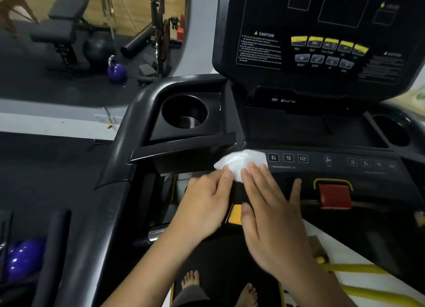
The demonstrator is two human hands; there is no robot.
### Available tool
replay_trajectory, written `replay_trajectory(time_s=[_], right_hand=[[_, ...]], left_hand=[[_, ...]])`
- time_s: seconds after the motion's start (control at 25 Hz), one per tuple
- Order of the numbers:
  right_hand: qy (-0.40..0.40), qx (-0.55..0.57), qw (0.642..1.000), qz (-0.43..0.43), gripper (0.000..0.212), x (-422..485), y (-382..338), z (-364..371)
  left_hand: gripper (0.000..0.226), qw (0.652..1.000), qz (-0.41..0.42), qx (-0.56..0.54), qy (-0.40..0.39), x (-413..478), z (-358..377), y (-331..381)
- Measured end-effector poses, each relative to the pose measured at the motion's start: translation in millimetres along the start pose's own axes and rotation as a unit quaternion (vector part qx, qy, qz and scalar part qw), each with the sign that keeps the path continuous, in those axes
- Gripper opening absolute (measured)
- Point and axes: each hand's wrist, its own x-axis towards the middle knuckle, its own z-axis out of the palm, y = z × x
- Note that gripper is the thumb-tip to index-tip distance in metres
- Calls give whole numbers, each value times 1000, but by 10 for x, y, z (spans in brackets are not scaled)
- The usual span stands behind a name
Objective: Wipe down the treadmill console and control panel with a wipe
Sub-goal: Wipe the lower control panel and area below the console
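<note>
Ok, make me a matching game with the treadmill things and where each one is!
1 crumpled white wipe
2 square red button
3 round black cup holder
4 row of yellow buttons

A on the upright console panel
B sunk in the tray, empty
C touched by the left hand and right hand
D on the lower panel, right of both hands

Pairs: 1-C, 2-D, 3-B, 4-A

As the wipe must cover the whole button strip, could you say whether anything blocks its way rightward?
Nothing visible does. The wipe, under the left hand and right hand, lies at the left end of the strip; the 6-9-12 keys and fan key beyond look flat. The red stop button sits below.
</note>
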Motion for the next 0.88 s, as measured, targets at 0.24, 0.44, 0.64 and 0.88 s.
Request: replay_trajectory(time_s=[0.24, 0.44, 0.64, 0.88], right_hand=[[9, 12, 999, -37, 65, -466, 57, 89], [31, 16, 999, -9, 62, -556, 378, 83], [41, 5, 999, 30, 60, -370, 458, -4], [25, -27, 998, 49, 58, 245, 334, -102]], left_hand=[[41, 988, 77, 134, -8, -420, 58, -257], [64, 941, 129, 312, -18, -493, 325, -107], [65, 912, 129, 389, -19, -188, 424, 71], [61, 934, 101, 342, -33, 180, 315, 178]])
